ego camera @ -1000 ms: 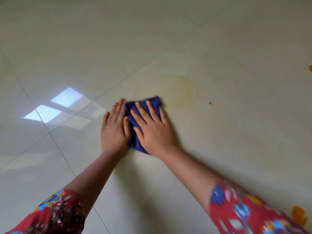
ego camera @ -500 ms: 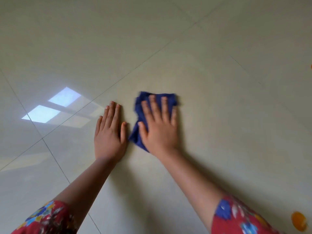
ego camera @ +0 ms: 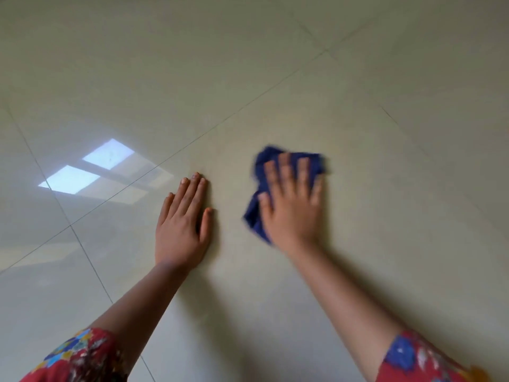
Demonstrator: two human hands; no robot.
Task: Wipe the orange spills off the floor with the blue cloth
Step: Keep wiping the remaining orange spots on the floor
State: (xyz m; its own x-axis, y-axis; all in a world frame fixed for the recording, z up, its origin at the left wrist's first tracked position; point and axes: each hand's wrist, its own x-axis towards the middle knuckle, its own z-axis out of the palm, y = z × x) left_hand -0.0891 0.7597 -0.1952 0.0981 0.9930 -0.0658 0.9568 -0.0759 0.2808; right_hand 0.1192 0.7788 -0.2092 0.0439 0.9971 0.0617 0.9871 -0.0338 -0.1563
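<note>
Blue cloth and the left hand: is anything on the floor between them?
No. In the head view, only bare tile floor separates the left hand from the blue cloth; no spill shows there.

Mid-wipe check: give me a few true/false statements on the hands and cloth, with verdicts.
1. The right hand presses flat on the cloth. True.
2. The left hand grips the cloth. False: it lies flat on the bare floor, apart from the cloth.
3. The cloth is red. False: it is blue.
4. A window reflection shows on the floor, left of the left hand. True.
</note>
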